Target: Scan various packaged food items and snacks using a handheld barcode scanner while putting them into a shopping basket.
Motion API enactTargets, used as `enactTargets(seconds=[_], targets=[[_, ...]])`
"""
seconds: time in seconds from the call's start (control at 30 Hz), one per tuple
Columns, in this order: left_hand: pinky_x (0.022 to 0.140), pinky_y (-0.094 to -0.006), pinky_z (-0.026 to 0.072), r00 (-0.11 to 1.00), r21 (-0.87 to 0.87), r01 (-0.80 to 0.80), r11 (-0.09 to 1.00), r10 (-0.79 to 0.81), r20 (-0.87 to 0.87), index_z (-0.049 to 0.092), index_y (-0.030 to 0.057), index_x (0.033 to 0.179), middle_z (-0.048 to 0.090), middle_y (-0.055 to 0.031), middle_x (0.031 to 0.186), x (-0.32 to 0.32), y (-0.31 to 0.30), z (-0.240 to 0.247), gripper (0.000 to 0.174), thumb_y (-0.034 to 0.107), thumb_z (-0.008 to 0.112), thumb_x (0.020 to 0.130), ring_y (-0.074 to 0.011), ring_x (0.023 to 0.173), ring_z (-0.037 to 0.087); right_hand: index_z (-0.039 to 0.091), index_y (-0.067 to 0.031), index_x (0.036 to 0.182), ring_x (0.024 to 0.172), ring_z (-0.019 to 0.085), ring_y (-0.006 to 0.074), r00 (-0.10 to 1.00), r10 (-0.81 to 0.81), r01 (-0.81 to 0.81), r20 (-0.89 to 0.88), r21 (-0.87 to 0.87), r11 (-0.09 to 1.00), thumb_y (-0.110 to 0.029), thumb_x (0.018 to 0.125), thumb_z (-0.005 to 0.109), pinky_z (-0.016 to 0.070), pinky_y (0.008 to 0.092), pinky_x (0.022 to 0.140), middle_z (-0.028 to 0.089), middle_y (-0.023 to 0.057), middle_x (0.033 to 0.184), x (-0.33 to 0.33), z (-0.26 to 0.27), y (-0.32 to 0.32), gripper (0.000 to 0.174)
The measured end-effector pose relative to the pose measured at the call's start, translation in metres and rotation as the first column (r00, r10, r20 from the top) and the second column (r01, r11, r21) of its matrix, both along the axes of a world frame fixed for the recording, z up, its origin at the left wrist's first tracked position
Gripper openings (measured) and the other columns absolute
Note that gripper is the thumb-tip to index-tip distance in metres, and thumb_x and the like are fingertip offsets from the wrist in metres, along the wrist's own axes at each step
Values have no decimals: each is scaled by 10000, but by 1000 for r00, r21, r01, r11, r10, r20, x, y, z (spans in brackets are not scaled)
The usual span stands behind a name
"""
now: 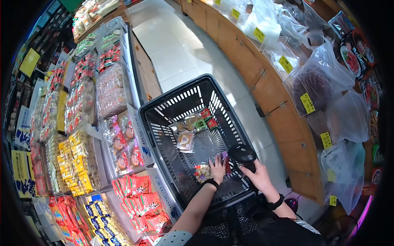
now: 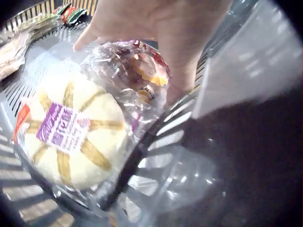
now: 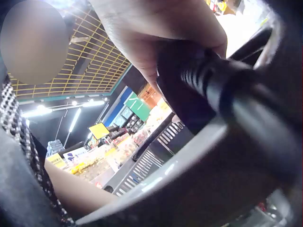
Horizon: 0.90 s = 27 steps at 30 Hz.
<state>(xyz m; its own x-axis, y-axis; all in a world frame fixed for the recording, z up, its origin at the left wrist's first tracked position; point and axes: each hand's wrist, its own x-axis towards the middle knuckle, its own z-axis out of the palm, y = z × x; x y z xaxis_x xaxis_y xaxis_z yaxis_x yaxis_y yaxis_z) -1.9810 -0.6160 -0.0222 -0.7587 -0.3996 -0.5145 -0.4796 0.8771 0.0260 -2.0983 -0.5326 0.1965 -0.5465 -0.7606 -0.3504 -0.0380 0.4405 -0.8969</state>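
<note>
My left hand reaches down into a black plastic basket, fingers spread. Under and beside it in the left wrist view lies a crinkly clear packet with red, purple and yellow print. Next to that packet sits a round, pale wrapped pastry with brown stripes and a purple label. My right hand grips the handle of a black handheld scanner over the basket's near right side. A cord leaves the handle's end in the right wrist view.
Farther inside the basket lie a clear packet and small red and green packets. Shelves of wrapped snacks line the left. A wooden counter with bagged goods runs along the right, with a tiled aisle between.
</note>
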Motion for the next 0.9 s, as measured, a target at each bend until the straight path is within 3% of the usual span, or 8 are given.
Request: enactTargets(seconds=[0.23, 0.3, 0.37, 0.47, 0.6, 0.73, 0.8, 0.9], targets=[[972, -665, 148, 984, -3, -26, 1000, 26, 179, 149, 50, 1412, 146, -187, 1462, -17, -3, -3, 605, 205, 395, 882, -375, 1352, 80, 525, -19, 1099, 807, 636, 211, 996, 89, -90, 12, 56, 994, -194, 794, 642, 472, 307, 735, 651, 122, 867, -15, -8, 1, 371], [969, -678, 112, 981, -109, 20, 994, 2, 194, 151, 47, 1413, 141, -183, 1465, -15, 1, -10, 700, 351, 439, 852, -378, 1355, 45, 536, -4, 1023, 658, 591, 103, 995, 95, -95, -25, 7, 995, -105, 797, 635, 478, 254, 618, 627, 42, 820, -17, -13, 1, 266], [980, -670, 78, 991, 122, -117, 986, 108, 78, 152, 44, 1412, 130, -169, 1471, -16, -5, 13, 862, 527, 475, 776, -357, 1362, 14, 538, -3, 1019, 656, 591, 104, 995, 102, -102, 1, 14, 995, -104, 797, 634, 478, 257, 617, 626, 42, 820, -21, -12, -2, 263], [994, -651, 70, 989, 25, -124, 992, 126, -84, 197, 34, 1399, 160, -158, 1465, -9, -5, 1, 959, 620, 506, 706, -332, 1366, 14, 540, 0, 1013, 647, 593, 107, 992, 122, -123, 20, 40, 992, -107, 796, 634, 479, 262, 614, 626, 45, 813, -27, -14, -5, 259], [995, -636, 147, 984, 50, -61, 997, 69, -166, 256, 24, 1368, 216, -179, 1430, -2, -5, 6, 1008, 587, 631, 621, -331, 1354, 86, 544, 5, 1009, 619, 604, 116, 979, 178, -169, -101, 90, 982, -120, 794, 636, 477, 263, 606, 628, 52, 780, -25, -16, -3, 265], [978, -639, 196, 998, 8, 19, 1000, -18, -60, 253, 34, 1367, 223, -196, 1421, -14, -8, 2, 984, 521, 671, 621, -338, 1342, 145, 545, 3, 1012, 609, 616, 129, 968, 191, -177, -165, 94, 980, -138, 794, 637, 473, 261, 597, 632, 60, 764, -27, -19, -3, 276], [983, -638, 199, 995, 105, 29, 994, -18, -100, 266, 40, 1358, 237, -202, 1414, -15, -12, 0, 929, 448, 687, 638, -350, 1328, 190, 545, 3, 1013, 609, 622, 142, 974, 196, -182, -114, 122, 976, -153, 796, 634, 472, 268, 592, 638, 66, 771, -27, -11, -6, 281], [942, -590, 283, 977, 12, 96, 995, -92, -192, 272, 53, 1358, 304, -209, 1365, -10, -20, -20, 929, 420, 697, 619, -350, 1270, 289, 548, -7, 1004, 611, 629, 154, 967, 201, -185, -158, 112, 976, -181, 795, 634, 469, 270, 588, 645, 68, 760, -32, -16, -7, 286]])
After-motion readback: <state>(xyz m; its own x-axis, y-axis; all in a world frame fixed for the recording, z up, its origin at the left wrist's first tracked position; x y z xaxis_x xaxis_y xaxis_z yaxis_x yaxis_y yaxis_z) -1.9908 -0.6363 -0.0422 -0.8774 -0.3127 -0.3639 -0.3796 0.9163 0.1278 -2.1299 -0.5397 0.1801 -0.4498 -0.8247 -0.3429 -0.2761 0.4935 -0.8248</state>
